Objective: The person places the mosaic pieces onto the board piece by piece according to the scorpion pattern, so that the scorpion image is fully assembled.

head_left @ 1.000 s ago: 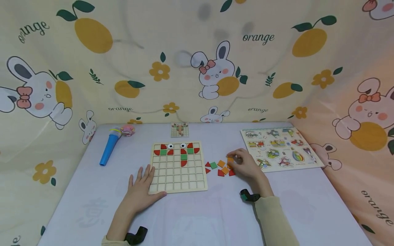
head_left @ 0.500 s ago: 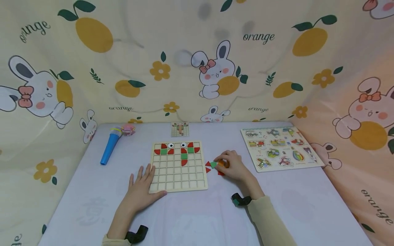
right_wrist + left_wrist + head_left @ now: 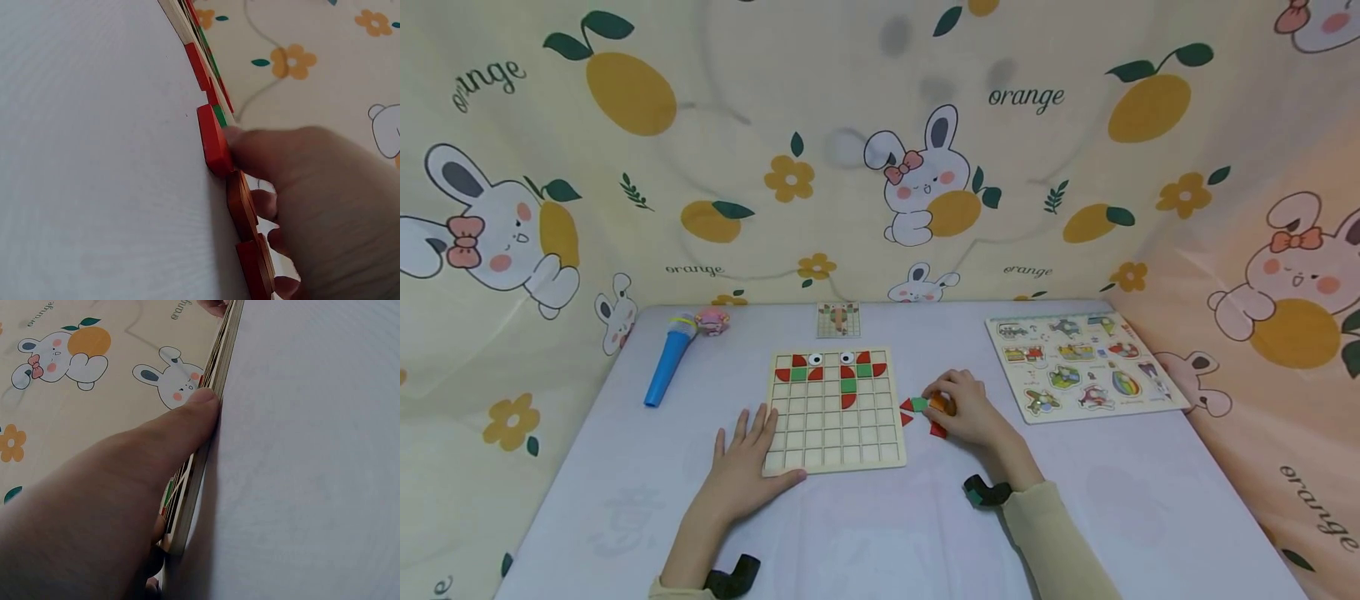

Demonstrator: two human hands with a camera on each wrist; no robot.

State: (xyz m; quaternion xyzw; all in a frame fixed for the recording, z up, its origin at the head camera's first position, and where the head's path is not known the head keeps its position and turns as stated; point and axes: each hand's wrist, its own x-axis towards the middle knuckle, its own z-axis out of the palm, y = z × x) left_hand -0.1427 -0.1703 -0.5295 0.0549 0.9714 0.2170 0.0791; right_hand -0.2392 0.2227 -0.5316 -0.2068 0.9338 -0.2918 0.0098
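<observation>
near the tabletop's point(image 3: 880, 542) far left corner lie a blue toy microphone point(image 3: 667, 364) and, just beside its head, a small pink toy figure point(image 3: 712, 321), both apparently set aside to leave my arms room. my left hand point(image 3: 741, 467) rests flat and loose, fingers spread over the left edge of the wooden grid board point(image 3: 835, 454) and thumb along its near left corner, gripping nothing; i take this as a light steadying, so that the board won't slide. the board sits mid-tabletop, squarely before me, with red quarter-rounds point(image 3: 847, 402), green squares point(image 3: 847, 386) and two eye pieces point(image 3: 816, 359) fitted in its upper rows. beyond it, at the tabletop's far edge, stands or lies a small pattern card point(image 3: 838, 325), probably put there to be seen over the board. just off the board's right edge are loose red pieces point(image 3: 937, 430), a green tile point(image 3: 919, 404) and orange pieces point(image 3: 240, 203), likely gathered there for a short reach. my right hand point(image 3: 966, 408) bends over them, fingertips down at the green and orange ones; whether anything is pinched, i cannot tell. a picture puzzle board point(image 3: 1086, 367) lies askew toward the far right corner, seemingly out of my way.
</observation>
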